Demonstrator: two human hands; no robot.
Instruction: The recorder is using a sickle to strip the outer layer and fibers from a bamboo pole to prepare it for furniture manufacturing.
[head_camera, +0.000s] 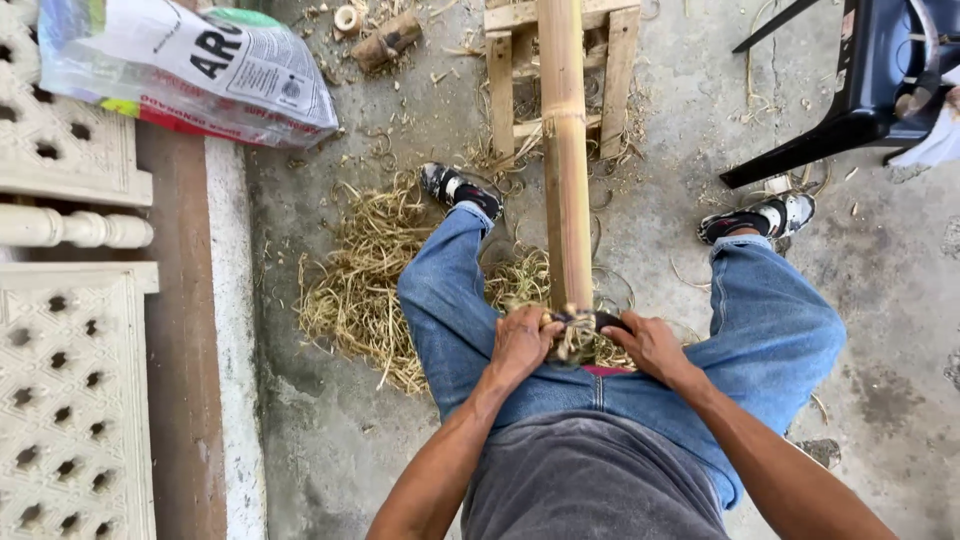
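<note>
A long bamboo pole (566, 150) runs from my lap away across a low wooden stand (503, 80). At its near end a dark two-handled blade (585, 320) lies across the pole, with curled shavings bunched against it. My left hand (521, 343) is shut on the blade's left handle. My right hand (650, 345) is shut on the right handle. Both forearms reach in from below. My legs in blue jeans straddle the pole, one sandalled foot (458, 187) on each side.
A heap of bamboo shavings (370, 280) covers the concrete floor left of my leg. A printed plastic sack (190, 65) lies top left by a white patterned railing (65, 300). Dark plastic chair (850, 90) stands top right. Short bamboo offcuts (385, 40) lie near the stand.
</note>
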